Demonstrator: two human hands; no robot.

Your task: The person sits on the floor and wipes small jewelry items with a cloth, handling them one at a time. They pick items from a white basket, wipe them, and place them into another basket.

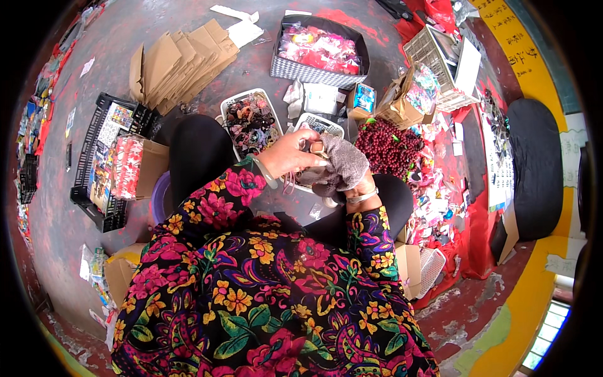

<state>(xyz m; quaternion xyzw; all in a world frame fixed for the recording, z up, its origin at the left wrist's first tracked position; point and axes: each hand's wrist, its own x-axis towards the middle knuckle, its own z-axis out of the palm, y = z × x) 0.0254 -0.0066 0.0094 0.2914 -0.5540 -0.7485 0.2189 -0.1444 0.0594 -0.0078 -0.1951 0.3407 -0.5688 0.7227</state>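
Observation:
A grey fuzzy plush piece [345,162] is held up between my two hands, above my lap. My left hand [290,152] is closed at its left edge, thumb and fingers pinching there. From below on the right, my right hand [363,187] grips the same piece; most of its fingers are hidden behind the plush. Just past my hands is a small white basket [323,122], partly covered by them. Left of it, a white basket [226,103] is full of dark and pink hair ties [251,124].
Dark red berry strands [389,147] lie right of my hands. Beyond are a checked bin [314,78] of pink packets and flattened cardboard [182,66]. A black crate [85,169] stands left, with a purple basin [162,196] by my leg. Loose trinkets [433,213] litter the right side.

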